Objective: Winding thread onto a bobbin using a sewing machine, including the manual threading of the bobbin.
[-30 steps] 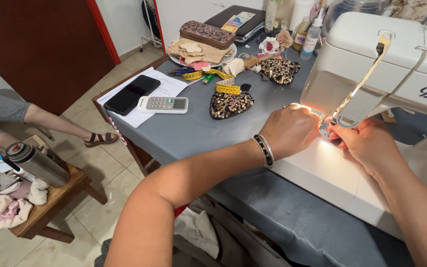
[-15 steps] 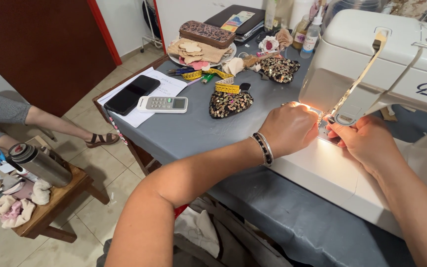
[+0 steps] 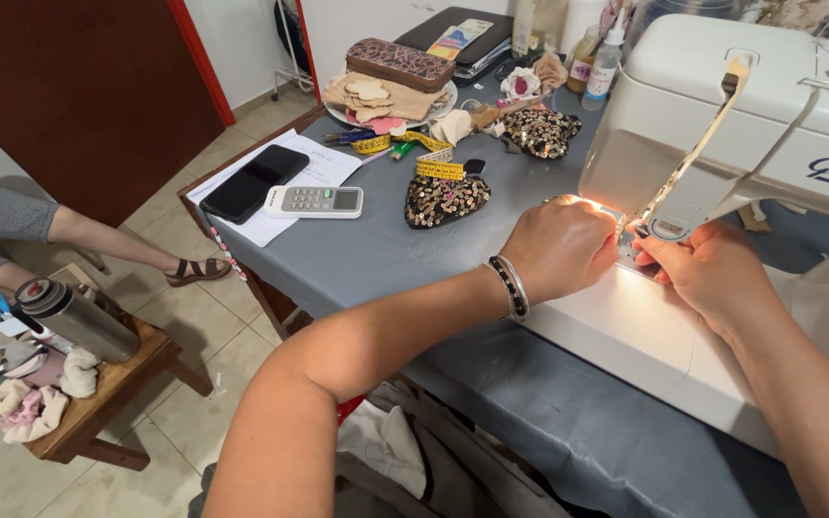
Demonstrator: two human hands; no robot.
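Bare forearms, no sleeves in sight. Left wrist point(image 3: 512, 288) ringed by a dark beaded bracelet and a thin silver bangle.

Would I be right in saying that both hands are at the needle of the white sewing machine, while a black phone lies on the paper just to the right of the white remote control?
Not quite. The head view shows the black phone to the left of the white remote control, not its right. The rest holds: the left hand and right hand are both at the needle of the white sewing machine, and the phone lies on the paper.
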